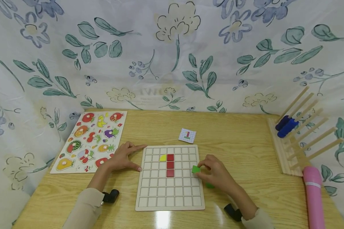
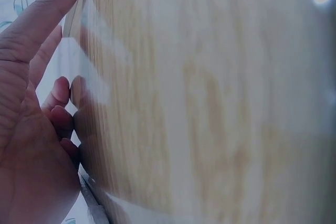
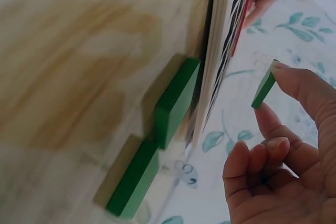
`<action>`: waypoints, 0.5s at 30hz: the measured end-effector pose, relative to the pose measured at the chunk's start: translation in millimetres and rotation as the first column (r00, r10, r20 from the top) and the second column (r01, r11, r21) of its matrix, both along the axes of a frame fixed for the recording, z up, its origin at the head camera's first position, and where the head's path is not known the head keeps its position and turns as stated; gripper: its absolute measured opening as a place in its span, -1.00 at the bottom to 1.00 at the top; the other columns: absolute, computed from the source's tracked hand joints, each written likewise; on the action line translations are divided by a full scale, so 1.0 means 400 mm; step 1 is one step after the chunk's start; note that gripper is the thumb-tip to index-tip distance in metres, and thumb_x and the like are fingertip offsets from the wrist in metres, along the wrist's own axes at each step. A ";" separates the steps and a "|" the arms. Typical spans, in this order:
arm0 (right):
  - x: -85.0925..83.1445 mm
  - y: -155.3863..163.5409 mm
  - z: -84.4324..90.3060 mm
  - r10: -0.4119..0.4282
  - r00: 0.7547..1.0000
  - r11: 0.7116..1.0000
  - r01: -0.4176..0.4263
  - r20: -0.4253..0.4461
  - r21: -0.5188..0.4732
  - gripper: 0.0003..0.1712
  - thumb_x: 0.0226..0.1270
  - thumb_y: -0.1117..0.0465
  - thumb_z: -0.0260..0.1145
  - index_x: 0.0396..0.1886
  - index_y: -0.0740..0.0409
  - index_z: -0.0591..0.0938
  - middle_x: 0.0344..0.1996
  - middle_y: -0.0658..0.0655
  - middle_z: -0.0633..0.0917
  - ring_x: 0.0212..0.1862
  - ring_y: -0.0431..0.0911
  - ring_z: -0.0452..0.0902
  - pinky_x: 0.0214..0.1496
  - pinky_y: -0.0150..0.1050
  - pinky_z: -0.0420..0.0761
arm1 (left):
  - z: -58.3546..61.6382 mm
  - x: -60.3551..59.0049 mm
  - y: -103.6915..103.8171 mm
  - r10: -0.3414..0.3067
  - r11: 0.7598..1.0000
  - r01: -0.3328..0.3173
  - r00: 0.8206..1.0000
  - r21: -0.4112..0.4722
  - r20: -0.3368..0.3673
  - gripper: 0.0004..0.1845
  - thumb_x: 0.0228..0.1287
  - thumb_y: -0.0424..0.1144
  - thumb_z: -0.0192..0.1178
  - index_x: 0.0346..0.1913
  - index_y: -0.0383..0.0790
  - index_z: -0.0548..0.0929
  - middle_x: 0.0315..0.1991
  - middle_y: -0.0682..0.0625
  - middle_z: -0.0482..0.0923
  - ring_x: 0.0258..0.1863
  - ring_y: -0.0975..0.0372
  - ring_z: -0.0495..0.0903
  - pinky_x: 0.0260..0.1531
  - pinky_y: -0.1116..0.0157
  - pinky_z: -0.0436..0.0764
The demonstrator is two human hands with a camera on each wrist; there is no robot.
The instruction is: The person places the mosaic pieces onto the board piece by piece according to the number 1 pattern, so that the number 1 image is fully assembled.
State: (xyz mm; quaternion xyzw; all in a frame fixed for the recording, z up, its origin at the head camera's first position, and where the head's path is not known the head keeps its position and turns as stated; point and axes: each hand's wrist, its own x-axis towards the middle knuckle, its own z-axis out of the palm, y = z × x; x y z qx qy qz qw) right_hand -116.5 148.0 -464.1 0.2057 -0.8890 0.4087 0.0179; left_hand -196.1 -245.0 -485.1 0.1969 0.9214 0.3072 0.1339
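Note:
A white grid board [image 1: 154, 201] lies on the table, with a yellow tile [image 1: 163, 157] beside the top of a column of three red tiles [image 1: 170, 165]. My right hand [image 1: 218, 173] pinches a green square tile [image 1: 196, 169] between thumb and finger, over the board's right edge. In the right wrist view two more green tiles [image 3: 177, 103] lie on the table close to the board's side. My left hand [image 1: 123, 159] rests at the board's left edge, index finger stretched to the top corner and thumb against the side; its other fingers are curled loosely.
Behind the board lies a small pattern card [image 1: 187, 135] showing a coloured grid. A fruit peg puzzle [image 1: 86, 173] is at the left. On the right stand a wooden peg rack [image 1: 278, 156] with blue pieces and a pink cylinder [image 1: 314, 200]. A patterned cloth [image 1: 172, 63] hangs behind the table.

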 end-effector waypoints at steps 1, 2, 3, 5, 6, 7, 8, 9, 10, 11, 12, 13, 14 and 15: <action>0.000 -0.004 0.002 0.006 1.000 1.000 -0.006 0.010 0.001 -0.80 0.02 0.28 0.59 -0.37 0.14 0.72 -0.52 0.04 0.36 -0.36 -0.26 0.21 -0.36 -0.39 0.30 | 0.000 0.000 0.000 0.001 1.000 -0.001 1.000 0.002 0.000 0.02 -0.25 0.15 0.61 0.42 0.12 0.44 -0.21 -0.05 0.18 -0.21 0.15 0.13 -0.22 0.16 0.16; -0.001 -0.009 0.003 0.011 1.000 1.000 -0.011 0.019 0.003 -0.80 0.03 0.27 0.59 -0.37 0.14 0.72 -0.52 0.03 0.36 -0.35 -0.26 0.21 -0.35 -0.39 0.30 | 0.000 0.000 -0.001 0.001 1.000 -0.001 1.000 0.003 0.001 0.02 -0.24 0.15 0.61 0.42 0.12 0.44 -0.21 -0.05 0.18 -0.21 0.15 0.13 -0.22 0.16 0.16; -0.001 -0.013 0.005 0.018 1.000 1.000 -0.018 0.025 0.003 -0.81 0.04 0.26 0.59 -0.37 0.14 0.71 -0.51 0.03 0.35 -0.35 -0.25 0.21 -0.35 -0.39 0.30 | 0.000 0.000 -0.001 -0.001 1.000 0.001 1.000 0.003 0.000 0.02 -0.24 0.15 0.61 0.43 0.12 0.44 -0.22 -0.05 0.18 -0.22 0.15 0.13 -0.22 0.16 0.16; -0.002 -0.021 0.007 0.028 0.999 1.000 -0.028 0.032 0.008 -0.81 0.06 0.24 0.58 -0.37 0.14 0.71 -0.51 0.03 0.36 -0.34 -0.25 0.22 -0.35 -0.39 0.30 | 0.000 0.000 -0.002 -0.003 1.000 0.003 1.000 0.002 -0.002 0.02 -0.24 0.15 0.60 0.43 0.13 0.43 -0.21 -0.04 0.18 -0.22 0.15 0.13 -0.22 0.16 0.16; -0.003 -0.025 0.007 0.032 0.999 0.999 -0.032 0.032 0.011 -0.81 0.06 0.24 0.58 -0.36 0.13 0.71 -0.51 0.04 0.37 -0.35 -0.25 0.22 -0.35 -0.40 0.30 | 0.000 -0.001 -0.002 -0.004 1.000 0.004 1.000 0.002 -0.004 0.02 -0.23 0.15 0.60 0.43 0.13 0.43 -0.21 -0.04 0.19 -0.22 0.15 0.13 -0.22 0.16 0.16; -0.003 -0.029 0.007 0.036 0.999 0.999 -0.036 0.029 0.013 -0.81 0.06 0.23 0.58 -0.36 0.13 0.71 -0.50 0.05 0.37 -0.34 -0.25 0.22 -0.35 -0.40 0.30 | -0.001 -0.001 -0.002 -0.005 1.000 0.005 1.000 0.001 -0.005 0.02 -0.23 0.15 0.60 0.43 0.14 0.43 -0.21 -0.04 0.19 -0.22 0.15 0.13 -0.22 0.17 0.16; -0.003 -0.034 0.007 0.040 0.999 0.999 -0.041 0.026 0.014 -0.81 0.06 0.24 0.58 -0.37 0.13 0.71 -0.50 0.05 0.39 -0.34 -0.25 0.23 -0.35 -0.40 0.31 | -0.001 -0.001 -0.002 -0.005 1.000 0.005 1.000 -0.001 -0.006 0.02 -0.23 0.15 0.60 0.43 0.14 0.43 -0.21 -0.04 0.19 -0.22 0.15 0.13 -0.22 0.17 0.16; -0.003 -0.038 0.007 0.045 0.999 0.999 -0.046 0.023 0.014 -0.81 0.06 0.24 0.58 -0.36 0.13 0.72 -0.50 0.05 0.39 -0.34 -0.25 0.23 -0.35 -0.41 0.31 | -0.002 -0.002 -0.003 -0.006 1.000 0.006 1.000 -0.001 -0.007 0.02 -0.23 0.15 0.60 0.43 0.14 0.43 -0.21 -0.03 0.19 -0.22 0.16 0.13 -0.22 0.17 0.16; -0.003 -0.042 0.007 0.051 0.998 0.999 -0.051 0.020 0.016 -0.81 0.06 0.24 0.58 -0.36 0.13 0.72 -0.50 0.05 0.40 -0.34 -0.25 0.24 -0.35 -0.41 0.32 | -0.003 -0.002 -0.003 -0.006 1.000 0.006 1.000 -0.001 -0.008 0.02 -0.23 0.15 0.60 0.43 0.15 0.43 -0.21 -0.03 0.19 -0.22 0.16 0.13 -0.22 0.17 0.16; -0.003 -0.046 0.007 0.057 0.998 0.998 -0.058 0.020 0.015 -0.81 0.06 0.24 0.58 -0.36 0.13 0.72 -0.50 0.05 0.40 -0.34 -0.26 0.24 -0.35 -0.41 0.32 | -0.003 -0.002 -0.003 -0.006 1.000 0.006 1.000 -0.001 -0.008 0.01 -0.23 0.15 0.60 0.43 0.15 0.43 -0.21 -0.03 0.19 -0.22 0.16 0.13 -0.22 0.17 0.16; -0.003 -0.050 0.007 0.063 0.998 0.998 -0.064 0.021 0.013 -0.82 0.07 0.24 0.57 -0.36 0.14 0.72 -0.50 0.05 0.41 -0.34 -0.26 0.25 -0.34 -0.41 0.33 | -0.004 -0.002 -0.003 -0.007 1.000 0.007 1.000 -0.001 -0.010 0.01 -0.23 0.15 0.60 0.43 0.15 0.43 -0.22 -0.03 0.19 -0.22 0.16 0.13 -0.22 0.17 0.16; -0.003 -0.054 0.007 0.071 0.997 0.997 -0.071 0.023 0.010 -0.82 0.07 0.24 0.57 -0.36 0.14 0.72 -0.50 0.04 0.41 -0.33 -0.26 0.25 -0.34 -0.41 0.33 | -0.005 -0.002 -0.003 -0.008 1.000 0.008 1.000 -0.002 -0.011 0.01 -0.23 0.15 0.60 0.43 0.15 0.43 -0.22 -0.03 0.19 -0.22 0.16 0.13 -0.22 0.17 0.16; -0.002 -0.059 0.007 0.077 0.997 0.997 -0.078 0.026 0.009 -0.82 0.08 0.24 0.57 -0.36 0.15 0.72 -0.50 0.05 0.41 -0.32 -0.25 0.25 -0.34 -0.41 0.33 | -0.005 -0.002 -0.004 -0.010 1.000 0.010 1.000 -0.003 -0.012 0.01 -0.23 0.15 0.60 0.43 0.15 0.43 -0.22 -0.03 0.19 -0.22 0.16 0.13 -0.22 0.17 0.15; -0.002 -0.063 0.007 0.084 0.996 0.996 -0.084 0.028 0.009 -0.82 0.08 0.24 0.56 -0.35 0.15 0.72 -0.50 0.05 0.42 -0.32 -0.25 0.25 -0.34 -0.41 0.33 | -0.005 -0.002 -0.004 -0.011 1.000 0.011 1.000 -0.002 -0.013 0.01 -0.23 0.15 0.60 0.43 0.14 0.43 -0.22 -0.03 0.19 -0.23 0.16 0.13 -0.22 0.17 0.15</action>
